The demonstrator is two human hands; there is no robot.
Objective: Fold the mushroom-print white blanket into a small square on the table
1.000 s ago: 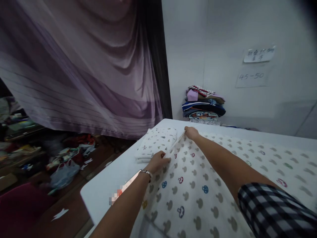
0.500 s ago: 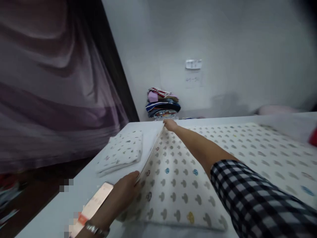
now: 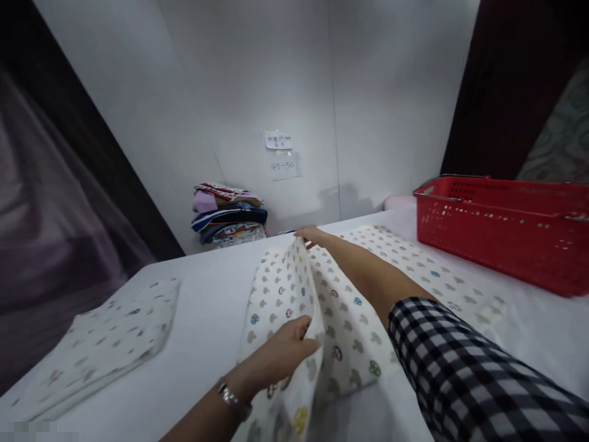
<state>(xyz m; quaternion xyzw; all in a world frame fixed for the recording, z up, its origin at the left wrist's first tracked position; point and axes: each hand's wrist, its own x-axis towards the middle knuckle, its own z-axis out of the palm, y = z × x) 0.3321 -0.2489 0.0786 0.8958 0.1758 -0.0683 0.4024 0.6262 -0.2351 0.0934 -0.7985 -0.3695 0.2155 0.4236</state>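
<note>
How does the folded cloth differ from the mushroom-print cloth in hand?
The folded cloth lies flat in a pad; the mushroom-print cloth is partly raised, its edge held by the left hand and right hand.
The folded cloth shows small scattered motifs; the mushroom-print cloth, rows of mostly grey mushrooms.
Both are whitish.

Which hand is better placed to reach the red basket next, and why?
Right, probably. The right hand is nearer the basket, though it holds the far end of the cloth. The left hand is farther, with the right arm between.
</note>
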